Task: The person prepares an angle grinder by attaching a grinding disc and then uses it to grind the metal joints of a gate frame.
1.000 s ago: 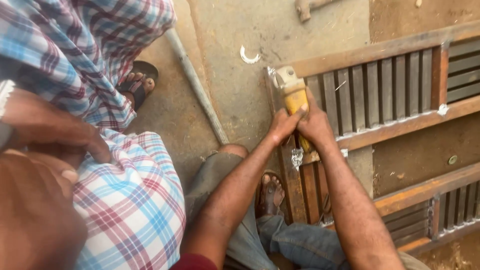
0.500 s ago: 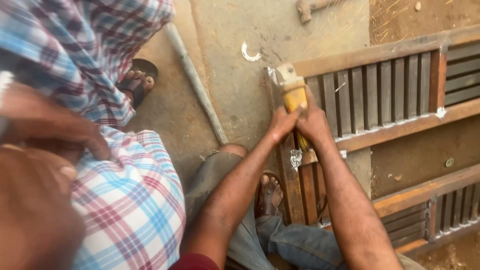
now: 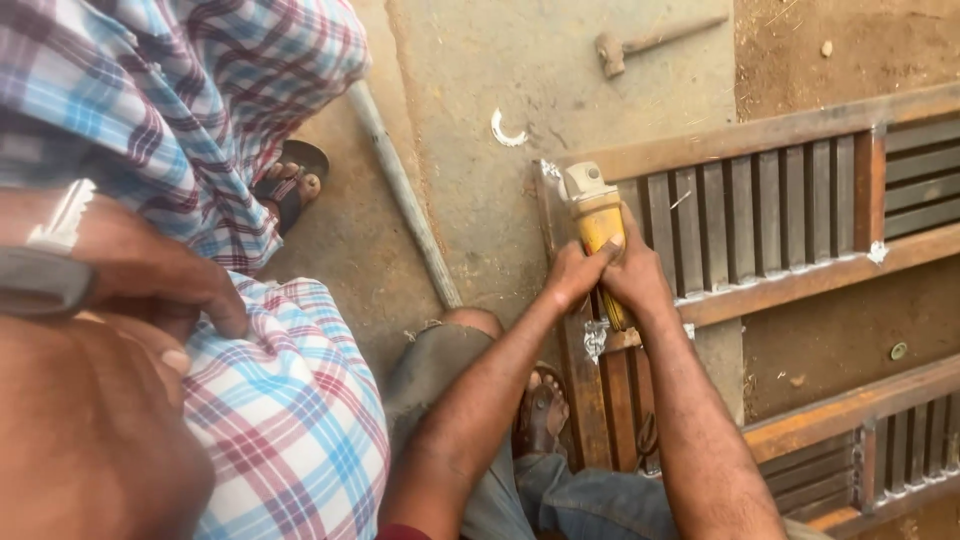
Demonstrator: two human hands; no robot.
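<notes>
Both of my hands hold a yellow angle grinder (image 3: 598, 222) with a pale grey head. My left hand (image 3: 572, 277) grips its body from the left. My right hand (image 3: 636, 276) wraps it from the right. The grinder's head rests at the near-left corner of a rusty brown metal louvred frame (image 3: 770, 135) lying on the ground. A bright weld patch (image 3: 595, 340) shows on the frame just below my hands. My knee (image 3: 452, 335) and sandalled foot (image 3: 543, 412) are under my arms.
Close on my left, another person in checked cloth (image 3: 290, 430) bends with a hand (image 3: 185, 290) on a knee and a watch on the wrist; their sandalled foot (image 3: 290, 185) stands further off. A metal pipe (image 3: 405, 200), a hammer (image 3: 640, 42) and a curved white scrap (image 3: 505, 130) lie on the concrete.
My hands and the grinder stay at the same spot on the frame. The other person's hand has shifted slightly on the knee.
</notes>
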